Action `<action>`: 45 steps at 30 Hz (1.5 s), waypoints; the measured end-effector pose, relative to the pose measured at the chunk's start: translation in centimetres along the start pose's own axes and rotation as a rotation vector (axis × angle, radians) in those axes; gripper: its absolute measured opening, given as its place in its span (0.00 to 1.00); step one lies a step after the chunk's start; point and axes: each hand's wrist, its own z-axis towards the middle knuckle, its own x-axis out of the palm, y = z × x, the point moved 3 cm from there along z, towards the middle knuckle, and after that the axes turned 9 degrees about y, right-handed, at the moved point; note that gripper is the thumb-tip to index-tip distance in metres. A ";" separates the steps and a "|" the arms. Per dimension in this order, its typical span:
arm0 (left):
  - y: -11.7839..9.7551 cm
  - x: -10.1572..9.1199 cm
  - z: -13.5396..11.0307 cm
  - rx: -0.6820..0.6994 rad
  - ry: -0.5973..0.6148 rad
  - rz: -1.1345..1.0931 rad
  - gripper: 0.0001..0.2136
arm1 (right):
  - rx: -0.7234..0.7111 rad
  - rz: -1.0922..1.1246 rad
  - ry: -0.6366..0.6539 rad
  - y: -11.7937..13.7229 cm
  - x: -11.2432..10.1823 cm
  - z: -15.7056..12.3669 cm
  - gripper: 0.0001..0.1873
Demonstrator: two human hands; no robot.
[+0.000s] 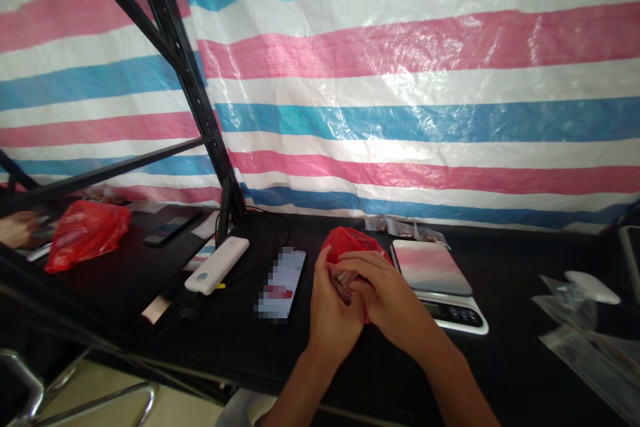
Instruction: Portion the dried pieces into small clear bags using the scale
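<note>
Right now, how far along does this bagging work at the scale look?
Done, it seems: small filled clear packets lie against the striped tarp behind the kitchen scale. In hand: the left hand and right hand work a small clear packet over a red plastic bag. Left: the scale's plate is bare, and empty clear bags wait at right.

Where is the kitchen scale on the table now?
In the head view the scale sits on the black table, right of centre, just right of the right hand and the red bag that both hands hold.
</note>
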 end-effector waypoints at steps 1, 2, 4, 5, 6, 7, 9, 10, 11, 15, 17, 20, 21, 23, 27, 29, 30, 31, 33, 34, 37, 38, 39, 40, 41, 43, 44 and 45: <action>0.0 0.1 -0.1 0.019 0.007 -0.004 0.33 | 0.014 0.013 0.010 -0.1 0.0 0.0 0.28; 0.1 0.1 -0.2 0.035 0.021 -0.013 0.33 | 0.026 0.027 0.023 -0.1 0.0 0.0 0.29; 0.4 0.3 -0.4 0.054 0.064 -0.032 0.33 | 0.037 0.051 0.057 0.0 0.0 0.0 0.30; 0.6 0.3 -0.5 0.059 0.082 -0.038 0.33 | 0.040 0.058 0.073 0.1 0.0 -0.1 0.30; 0.7 0.2 -0.5 0.061 0.096 -0.040 0.33 | 0.043 0.061 0.084 0.2 0.0 -0.1 0.30; 0.9 0.1 -0.5 0.059 0.106 -0.038 0.32 | 0.050 0.063 0.090 0.3 -0.1 -0.2 0.30; 0.9 -0.2 -0.4 0.044 0.106 -0.027 0.31 | 0.076 0.071 0.092 0.4 -0.3 -0.4 0.28; 0.9 -0.5 -0.4 0.029 0.099 -0.017 0.30 | 0.091 0.076 0.077 0.3 -0.5 -0.5 0.26; 0.8 -0.7 -0.3 0.009 0.089 -0.001 0.29 | 0.103 0.075 0.052 0.1 -0.8 -0.6 0.24; 0.1 -1.5 -0.3 -0.107 0.002 0.084 0.23 | 0.139 -0.009 -0.067 -1.3 -2.4 -1.3 0.21; -0.5 -1.6 -0.6 -0.169 -0.034 0.115 0.22 | 0.196 -0.074 -0.053 -2.4 -2.7 -1.6 0.22; -1.2 -1.3 -1.2 -0.250 -0.013 0.153 0.22 | 0.289 -0.150 0.034 -3.8 -2.0 -1.7 0.21; -1.4 -1.2 -1.3 -0.267 0.006 0.167 0.22 | 0.312 -0.166 0.064 -4.2 -1.6 -1.6 0.21; -1.5 -1.0 -1.6 -0.275 0.044 0.200 0.23 | 0.333 -0.193 0.102 -4.6 -0.9 -1.5 0.21; -1.0 -1.0 -1.4 -0.231 0.100 0.243 0.23 | 0.296 -0.199 0.081 -4.1 -0.5 -1.3 0.22; -0.8 -1.2 -1.2 -0.205 0.102 0.265 0.23 | 0.280 -0.160 0.060 -3.6 -0.7 -1.2 0.21; -0.8 -1.2 -1.0 -0.196 0.101 0.276 0.23 | 0.282 -0.146 0.058 -3.3 -0.7 -1.1 0.20; -0.8 -1.2 -0.9 -0.195 0.099 0.285 0.24 | 0.291 -0.142 0.060 -3.2 -0.8 -1.1 0.19; -0.9 -1.3 -0.6 -0.219 0.091 0.302 0.25 | 0.322 -0.166 0.069 -3.1 -0.8 -1.1 0.18; -1.1 -1.4 -0.6 -0.232 0.082 0.313 0.25 | 0.336 -0.187 0.073 -3.2 -0.7 -1.1 0.19; -1.6 -1.7 -0.9 -0.281 0.060 0.358 0.25 | 0.337 -0.239 0.087 -3.7 -0.7 -1.4 0.23; -1.7 -1.7 -1.2 -0.303 0.066 0.361 0.25 | 0.329 -0.250 0.096 -3.9 -0.7 -1.5 0.24; -1.7 -1.6 -1.5 -0.328 0.081 0.350 0.26 | 0.322 -0.259 0.106 -4.0 -0.7 -1.6 0.25; -1.6 -1.4 -1.9 -0.349 0.101 0.320 0.28 | 0.318 -0.265 0.116 -4.1 -0.7 -1.7 0.26; -1.5 -1.1 -2.3 -0.359 0.128 0.270 0.29 | 0.317 -0.267 0.127 -4.2 -0.7 -1.7 0.27; -1.2 -0.4 -2.8 -0.320 0.147 0.134 0.32 | 0.312 -0.265 0.142 -4.2 -0.6 -1.6 0.28; -1.0 -0.1 -2.8 -0.281 0.135 0.075 0.33 | 0.302 -0.263 0.140 -4.1 -0.5 -1.5 0.28; -0.9 0.1 -2.8 -0.241 0.114 0.028 0.34 | 0.283 -0.262 0.131 -4.0 -0.4 -1.3 0.28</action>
